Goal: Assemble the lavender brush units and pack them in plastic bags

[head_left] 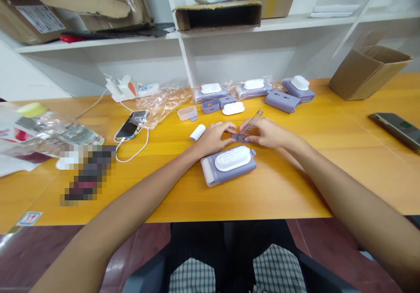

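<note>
A small purple-grey plastic part (241, 138) with openings lies between my two hands at the middle of the table. My left hand (215, 139) pinches its left end, fingers curled. At the other end, the fingers of my right hand (267, 133) close on the same part. A coil spring (253, 121) slants up by my right fingers; whether they grip it is hard to make out. Just in front sits a purple-grey case with a white bristled brush (232, 158) on top. A short white cylinder (197, 132) lies left of my left hand.
Behind my hands are a white oval piece (233, 108), a perforated purple shell (282, 101), small open trays (210, 106) and wrapped brush cases (252, 87). A charging phone (131, 124) and bottle (62, 127) lie left. Rightward are a cardboard box (369, 72) and another phone (397, 129).
</note>
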`<state>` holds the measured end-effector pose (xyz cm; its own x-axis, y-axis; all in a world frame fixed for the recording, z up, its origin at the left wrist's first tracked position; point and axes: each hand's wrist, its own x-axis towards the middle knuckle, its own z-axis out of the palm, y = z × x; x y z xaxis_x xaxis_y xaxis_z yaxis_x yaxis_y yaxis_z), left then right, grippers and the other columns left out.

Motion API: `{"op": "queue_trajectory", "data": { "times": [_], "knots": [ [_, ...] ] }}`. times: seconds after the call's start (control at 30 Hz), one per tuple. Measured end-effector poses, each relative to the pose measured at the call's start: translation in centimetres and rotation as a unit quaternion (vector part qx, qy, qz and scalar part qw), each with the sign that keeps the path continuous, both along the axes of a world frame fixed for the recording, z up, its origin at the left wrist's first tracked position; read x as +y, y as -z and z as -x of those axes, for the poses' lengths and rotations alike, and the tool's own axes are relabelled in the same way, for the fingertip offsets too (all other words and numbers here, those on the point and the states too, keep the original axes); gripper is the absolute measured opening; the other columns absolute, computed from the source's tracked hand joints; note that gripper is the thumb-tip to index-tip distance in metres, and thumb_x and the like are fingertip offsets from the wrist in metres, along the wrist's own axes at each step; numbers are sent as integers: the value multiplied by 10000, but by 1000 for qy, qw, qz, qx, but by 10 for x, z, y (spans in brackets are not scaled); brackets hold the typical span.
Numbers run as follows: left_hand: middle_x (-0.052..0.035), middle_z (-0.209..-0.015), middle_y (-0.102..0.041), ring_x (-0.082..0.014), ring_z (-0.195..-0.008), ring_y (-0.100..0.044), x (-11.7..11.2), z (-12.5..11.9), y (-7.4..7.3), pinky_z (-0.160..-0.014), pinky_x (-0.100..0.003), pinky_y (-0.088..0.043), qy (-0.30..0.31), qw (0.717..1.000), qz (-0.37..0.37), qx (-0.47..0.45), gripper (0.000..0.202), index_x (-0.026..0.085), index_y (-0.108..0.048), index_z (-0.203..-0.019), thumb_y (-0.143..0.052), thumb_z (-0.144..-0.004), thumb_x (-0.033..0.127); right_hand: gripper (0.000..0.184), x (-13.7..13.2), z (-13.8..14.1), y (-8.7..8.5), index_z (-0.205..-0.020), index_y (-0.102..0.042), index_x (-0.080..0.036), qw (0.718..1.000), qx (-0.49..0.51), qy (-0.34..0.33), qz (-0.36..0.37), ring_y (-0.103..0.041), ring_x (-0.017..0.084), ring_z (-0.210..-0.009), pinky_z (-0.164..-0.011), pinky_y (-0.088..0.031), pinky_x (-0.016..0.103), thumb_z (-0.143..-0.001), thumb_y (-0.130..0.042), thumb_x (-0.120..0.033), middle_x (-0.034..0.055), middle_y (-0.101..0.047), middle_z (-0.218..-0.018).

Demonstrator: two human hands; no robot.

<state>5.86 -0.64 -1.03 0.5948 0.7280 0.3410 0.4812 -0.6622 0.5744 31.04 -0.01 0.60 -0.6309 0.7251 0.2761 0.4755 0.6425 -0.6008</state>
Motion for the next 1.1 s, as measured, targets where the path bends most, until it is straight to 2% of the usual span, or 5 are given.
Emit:
{"op": "queue_trajectory", "data": {
  "times": [0.2, 0.37, 0.6, 0.83, 1.1],
  "knots": [
    [-48, -1173, -789, -255, -1148, -729, -1, -1, -2, -1026, -432, -508, -8, 1000, 7, 3, 321, 223, -640, -1164, -789, -882, 254, 288, -1, -2, -4, -1116, -730, -241, 1000, -21, -7, 2, -725, 257, -1071, -1001, -533, 399, -832, -701, -201, 51, -786, -1141],
    [-52, -1166, -787, -252, -1136, -731, -1, -1, -2, -1020, -431, -519, -7, 1000, 7, -2, 304, 220, -652, -1143, -792, -872, 237, 287, -3, 2, -4, -1123, -734, -255, 998, -52, 6, -18, -711, 290, -1127, -1038, -505, 448, -846, -695, -188, 55, -782, -1184],
    [-56, -1166, -784, -239, -1121, -736, 0, -1, -1, -1020, -411, -528, -3, 1000, 9, -13, 300, 207, -662, -1132, -800, -865, 219, 266, -6, 8, -5, -1109, -733, -259, 997, -71, 11, -31, -700, 311, -1136, -1035, -498, 452, -862, -697, -164, 66, -779, -1175],
    [-63, -1150, -775, -237, -1098, -739, -1, -1, -2, -1006, -406, -541, -7, 1000, 14, -21, 290, 206, -661, -1122, -799, -867, 225, 251, -9, 11, -5, -1097, -710, -245, 998, -51, 17, -38, -709, 289, -1080, -985, -515, 412, -866, -675, -154, 70, -776, -1133],
    [-64, -1139, -779, -242, -1099, -738, 0, -1, 0, -1000, -408, -537, -8, 1000, 15, -19, 301, 202, -661, -1120, -810, -860, 228, 179, -8, 12, 0, -1085, -673, -214, 999, -12, 24, -35, -714, 293, -1028, -949, -533, 435, -907, -667, -233, 98, -767, -1089]
  ]
}}
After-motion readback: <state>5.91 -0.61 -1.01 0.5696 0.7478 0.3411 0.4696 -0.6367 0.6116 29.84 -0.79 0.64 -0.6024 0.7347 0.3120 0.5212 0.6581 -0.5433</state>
